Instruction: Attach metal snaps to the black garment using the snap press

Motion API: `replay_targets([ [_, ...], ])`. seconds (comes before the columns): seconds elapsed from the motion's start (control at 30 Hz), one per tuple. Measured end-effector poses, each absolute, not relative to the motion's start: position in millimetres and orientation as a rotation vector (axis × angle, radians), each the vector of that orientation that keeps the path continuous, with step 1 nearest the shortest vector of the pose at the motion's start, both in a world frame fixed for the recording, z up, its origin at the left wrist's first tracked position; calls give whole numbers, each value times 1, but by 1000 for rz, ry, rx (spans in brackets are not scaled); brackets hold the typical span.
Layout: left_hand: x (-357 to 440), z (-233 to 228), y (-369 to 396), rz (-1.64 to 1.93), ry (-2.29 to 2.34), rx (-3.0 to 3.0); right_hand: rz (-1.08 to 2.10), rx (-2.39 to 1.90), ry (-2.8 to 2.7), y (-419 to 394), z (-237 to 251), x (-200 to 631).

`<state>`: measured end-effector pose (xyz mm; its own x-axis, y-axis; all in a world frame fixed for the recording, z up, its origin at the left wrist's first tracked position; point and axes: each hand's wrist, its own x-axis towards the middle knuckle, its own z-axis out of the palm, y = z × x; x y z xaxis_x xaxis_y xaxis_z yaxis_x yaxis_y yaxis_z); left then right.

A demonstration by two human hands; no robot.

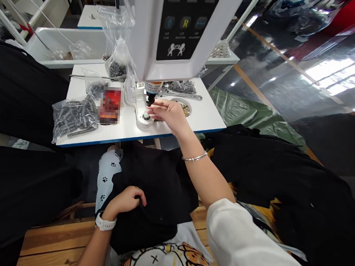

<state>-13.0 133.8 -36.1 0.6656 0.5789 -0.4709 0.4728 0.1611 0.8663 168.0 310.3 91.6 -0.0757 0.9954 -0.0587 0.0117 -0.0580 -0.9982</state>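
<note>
My right hand (169, 113) reaches to the white press machine (144, 56). Its fingertips come together at the black upper die (151, 99), just above the round lower die (146, 116). Anything small between those fingers is hidden. Across my lap lies a piece of black cloth (159, 183). My left hand (128, 200) rests on that cloth with curled fingers gripping a fold of it, close to my white watch strap.
On the white table (121, 132) lie a bag of dark fasteners (77, 114), a red packet (111, 103) and an adjustable wrench (181, 95). A recessed dish (185, 108) holds small brass-coloured parts. Black cloth (282, 174) is heaped at my right, above a wooden bench (55, 241).
</note>
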Motion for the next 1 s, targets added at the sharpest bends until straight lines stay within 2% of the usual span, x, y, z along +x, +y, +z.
replay_targets([
  [0.1,-13,-35,134,102,930,1462,785,-1567,-1641,314,77,183],
  [0.17,-14,-36,134,107,930,1455,638,-1666,-1869,316,64,192],
  [0.27,-14,-37,134,108,927,1448,574,-1628,-2046,317,44,197],
  [0.37,-14,-38,134,107,929,1451,512,-1610,-1978,318,32,196],
  [0.6,-14,-37,133,106,933,1454,644,-1557,-1913,320,40,207],
  [0.8,-15,-40,133,116,916,1434,189,-1724,-1751,362,48,248],
  [1.0,-16,-42,133,135,917,1407,-32,-2010,-1871,433,43,281],
])
